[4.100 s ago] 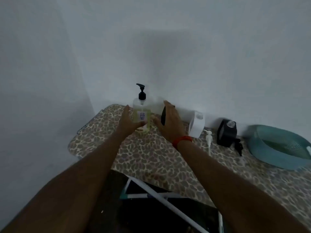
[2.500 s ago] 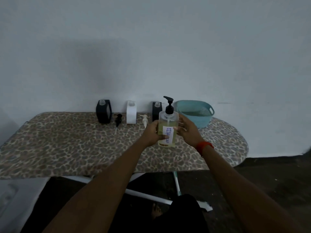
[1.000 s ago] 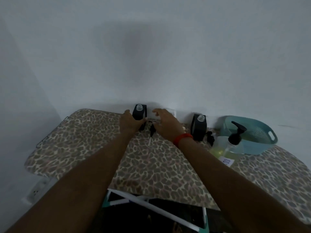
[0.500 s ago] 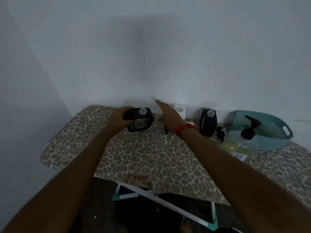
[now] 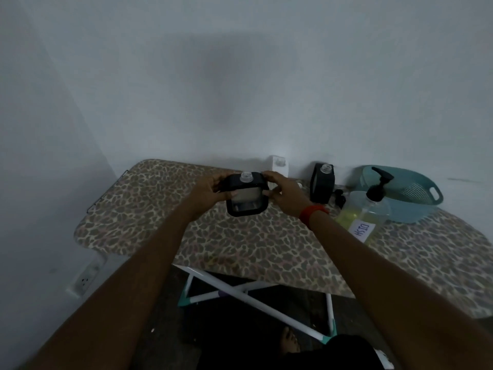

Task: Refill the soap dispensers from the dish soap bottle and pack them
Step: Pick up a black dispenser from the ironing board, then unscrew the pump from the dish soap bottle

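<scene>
Head view, dim light. I see both hands on one black dispenser [image 5: 246,197], a square bottle with a clear front panel and an uncapped clear neck on top.

- Left hand [image 5: 210,193]: grasping the dispenser's left edge, thumb across the front.
- Right hand [image 5: 282,196]: fingers curled round the dispenser's right edge; red wristband [image 5: 313,212] on that wrist.
- The dispenser is upright, over the middle of the leopard-print surface [image 5: 149,198]. I cannot tell whether its base touches the cloth.
- White dispenser [image 5: 278,166]: against the back wall, just behind the right hand, neck open.
- Second black dispenser [image 5: 321,186]: upright by the wall, right of the white one, also uncapped. A loose black pump [image 5: 340,198] lies just beside it.
- Dish soap bottle [image 5: 365,214]: clear, yellowish liquid inside, black pump head on, handwritten label facing me. It stands right of my right forearm, just in front of the teal basket [image 5: 408,193].
- The basket sits at the surface's right end, near the wall.
</scene>
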The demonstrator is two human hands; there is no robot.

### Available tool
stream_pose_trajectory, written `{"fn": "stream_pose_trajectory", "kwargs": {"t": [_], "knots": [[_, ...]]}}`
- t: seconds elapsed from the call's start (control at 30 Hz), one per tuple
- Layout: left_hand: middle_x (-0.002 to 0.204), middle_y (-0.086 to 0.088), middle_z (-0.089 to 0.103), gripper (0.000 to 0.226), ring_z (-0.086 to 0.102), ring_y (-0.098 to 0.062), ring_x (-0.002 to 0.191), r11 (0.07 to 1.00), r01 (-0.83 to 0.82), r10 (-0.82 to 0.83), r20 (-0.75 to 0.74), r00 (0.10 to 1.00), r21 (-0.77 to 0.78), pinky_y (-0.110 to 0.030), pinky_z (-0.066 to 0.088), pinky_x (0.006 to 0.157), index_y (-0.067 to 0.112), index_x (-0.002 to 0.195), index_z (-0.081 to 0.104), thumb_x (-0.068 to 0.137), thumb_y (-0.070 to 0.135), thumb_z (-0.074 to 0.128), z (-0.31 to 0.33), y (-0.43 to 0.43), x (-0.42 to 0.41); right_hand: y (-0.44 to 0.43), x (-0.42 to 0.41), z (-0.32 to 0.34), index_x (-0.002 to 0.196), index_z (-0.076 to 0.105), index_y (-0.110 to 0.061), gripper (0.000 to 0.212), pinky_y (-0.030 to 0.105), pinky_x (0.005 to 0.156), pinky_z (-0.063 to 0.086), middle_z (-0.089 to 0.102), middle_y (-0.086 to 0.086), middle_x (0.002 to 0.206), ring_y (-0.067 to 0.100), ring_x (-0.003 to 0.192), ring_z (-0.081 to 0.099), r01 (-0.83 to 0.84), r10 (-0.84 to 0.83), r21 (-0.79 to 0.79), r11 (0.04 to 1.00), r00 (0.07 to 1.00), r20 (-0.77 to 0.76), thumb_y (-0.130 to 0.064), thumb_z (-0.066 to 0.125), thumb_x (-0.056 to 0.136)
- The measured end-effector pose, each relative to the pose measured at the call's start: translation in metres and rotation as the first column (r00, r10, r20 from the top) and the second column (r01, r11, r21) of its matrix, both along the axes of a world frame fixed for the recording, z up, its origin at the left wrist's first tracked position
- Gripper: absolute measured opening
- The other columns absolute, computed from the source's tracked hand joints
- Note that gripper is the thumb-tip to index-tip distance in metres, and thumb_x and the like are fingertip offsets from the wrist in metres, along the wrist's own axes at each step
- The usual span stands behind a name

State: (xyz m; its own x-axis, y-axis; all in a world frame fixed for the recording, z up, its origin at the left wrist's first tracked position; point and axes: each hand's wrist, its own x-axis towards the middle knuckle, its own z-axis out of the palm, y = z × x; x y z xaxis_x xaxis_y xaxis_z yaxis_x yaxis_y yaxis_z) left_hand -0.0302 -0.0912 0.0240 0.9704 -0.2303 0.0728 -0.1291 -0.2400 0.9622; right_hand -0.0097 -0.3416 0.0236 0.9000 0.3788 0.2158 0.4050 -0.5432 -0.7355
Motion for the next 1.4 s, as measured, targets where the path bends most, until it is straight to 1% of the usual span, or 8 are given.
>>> {"fn": "stream_pose_trajectory", "kwargs": {"t": [0.2, 0.4, 0.57, 0.73, 0.87, 1.07, 1.2, 1.4], "knots": [[0.129, 0.001, 0.059, 0.052, 0.058, -0.010, 0.113, 0.995, 0.015, -0.015, -0.008, 1.000, 0.101, -0.015, 0.053, 0.086, 0.015, 0.133, 0.053, 0.085, 0.006, 0.072, -0.020, -0.034, -0.028, -0.027, -0.038, -0.035, 0.143, 0.048, -0.010, 0.051, 0.024, 0.085, 0.045, 0.055, 0.009, 0.144, 0.019, 0.089, 0.061, 0.084, -0.087, -0.056, 0.995, 0.995, -0.053, -0.004, 0.063, 0.096], [0.130, -0.004, 0.060, 0.050, 0.060, -0.013, 0.116, 0.991, 0.019, -0.021, 0.015, 1.000, 0.133, -0.036, 0.052, 0.099, 0.016, 0.132, 0.055, 0.085, 0.010, 0.073, -0.034, -0.034, -0.038, -0.023, -0.052, -0.048, 0.144, 0.048, -0.012, 0.053, 0.045, 0.096, 0.052, 0.054, 0.008, 0.145, 0.030, 0.106, 0.065, 0.109, -0.108, 0.002, 0.994, 0.993, -0.051, -0.002, 0.062, 0.095], [0.149, -0.005, 0.043, 0.076, 0.042, -0.022, 0.136, 0.985, -0.003, 0.012, -0.052, 0.999, 0.175, -0.041, 0.038, 0.112, 0.013, 0.147, 0.038, 0.081, 0.014, 0.077, -0.033, -0.036, -0.041, -0.027, -0.059, -0.044, 0.148, 0.043, -0.012, 0.057, 0.030, 0.087, 0.048, 0.051, 0.007, 0.148, 0.029, 0.099, 0.064, 0.124, -0.125, -0.022, 0.992, 0.988, -0.085, -0.011, 0.066, 0.095], [0.146, -0.001, 0.045, 0.074, 0.043, -0.016, 0.134, 0.943, -0.270, 0.214, 0.265, 0.940, 0.196, -0.038, 0.038, 0.109, 0.016, 0.143, 0.042, 0.082, 0.042, 0.074, -0.007, -0.049, -0.041, -0.036, -0.083, -0.025, 0.139, 0.053, -0.013, 0.051, 0.025, 0.081, 0.047, 0.061, 0.005, 0.130, 0.008, 0.082, 0.057, 0.260, -0.269, 0.095, 0.961, 0.958, 0.096, -0.031, 0.069, 0.094], [0.143, -0.004, 0.047, 0.063, 0.045, -0.016, 0.131, 0.960, -0.252, 0.177, 0.426, 0.887, 0.124, -0.034, 0.043, 0.105, 0.013, 0.140, 0.045, 0.087, 0.031, 0.072, 0.019, -0.096, -0.045, -0.058, -0.110, 0.003, 0.118, 0.063, -0.015, 0.022, 0.028, 0.067, 0.050, 0.062, 0.001, 0.098, 0.011, 0.073, 0.057, 0.377, -0.484, 0.332, 0.864, 0.805, 0.344, -0.026, 0.061, 0.100], [0.156, -0.005, 0.032, 0.102, 0.035, -0.020, 0.141, 0.955, 0.076, -0.141, 0.213, 0.967, 0.285, -0.037, 0.038, 0.111, 0.012, 0.154, 0.022, 0.074, 0.025, 0.085, 0.017, -0.197, -0.054, -0.123, -0.130, 0.018, 0.112, 0.061, -0.014, 0.023, 0.013, 0.063, 0.041, 0.059, 0.002, 0.085, 0.013, 0.070, 0.055, 0.567, -0.751, 0.506, 0.650, 0.578, 0.318, -0.034, 0.061, 0.099], [0.160, -0.002, 0.021, 0.124, 0.025, -0.016, 0.144, 0.935, 0.184, -0.220, 0.089, 0.971, 0.302, -0.032, 0.032, 0.111, 0.013, 0.156, 0.006, 0.066, 0.032, 0.089, 0.012, -0.248, -0.057, -0.161, -0.121, 0.015, 0.123, 0.055, -0.014, 0.044, 0.025, 0.073, 0.048, 0.057, 0.000, 0.099, 0.011, 0.086, 0.057, 0.661, -0.754, 0.372, 0.652, 0.615, 0.230, -0.046, 0.065, 0.094], [0.150, -0.002, 0.039, 0.098, 0.041, -0.019, 0.135, 0.947, 0.226, -0.243, 0.047, 0.969, 0.228, -0.043, 0.042, 0.107, 0.020, 0.150, 0.027, 0.072, 0.028, 0.086, -0.001, -0.276, -0.050, -0.184, -0.102, 0.023, 0.127, 0.060, -0.014, 0.049, 0.029, 0.089, 0.048, 0.058, 0.001, 0.116, 0.013, 0.103, 0.056, 0.592, -0.616, 0.175, 0.787, 0.768, 0.174, -0.043, 0.071, 0.090]]}}
